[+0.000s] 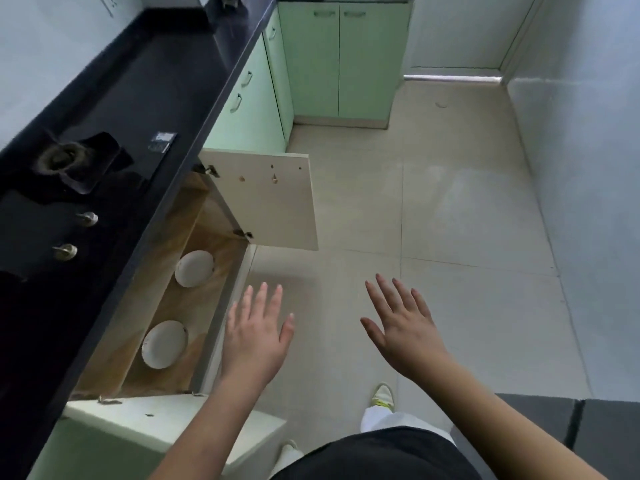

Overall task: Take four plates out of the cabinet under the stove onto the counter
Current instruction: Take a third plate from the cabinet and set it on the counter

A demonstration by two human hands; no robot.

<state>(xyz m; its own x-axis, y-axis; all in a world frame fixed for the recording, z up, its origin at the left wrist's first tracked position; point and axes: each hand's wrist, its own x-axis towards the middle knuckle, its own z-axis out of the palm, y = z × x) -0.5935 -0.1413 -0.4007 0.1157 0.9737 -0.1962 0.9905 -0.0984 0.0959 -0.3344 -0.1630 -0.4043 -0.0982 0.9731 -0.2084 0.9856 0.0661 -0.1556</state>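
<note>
The cabinet under the stove (194,233) stands with both doors swung out. On its wooden floor lie two white plates or plate stacks: a far one (194,268) and a near one (165,344); how many are stacked I cannot tell. My left hand (258,337) hovers flat and empty, fingers spread, just outside the cabinet opening, right of the near plate. Further right, over the floor tiles, my right hand (403,327) is also open and empty. The black counter (156,81) runs along the left with the stove top (69,168) set in it.
The far cabinet door (270,199) sticks out over the floor. The near door (166,420) juts out below my left arm. Green cabinets (339,60) line the far end. Stove knobs (65,251) sit near the counter edge. My feet (382,396) stand on beige tiles.
</note>
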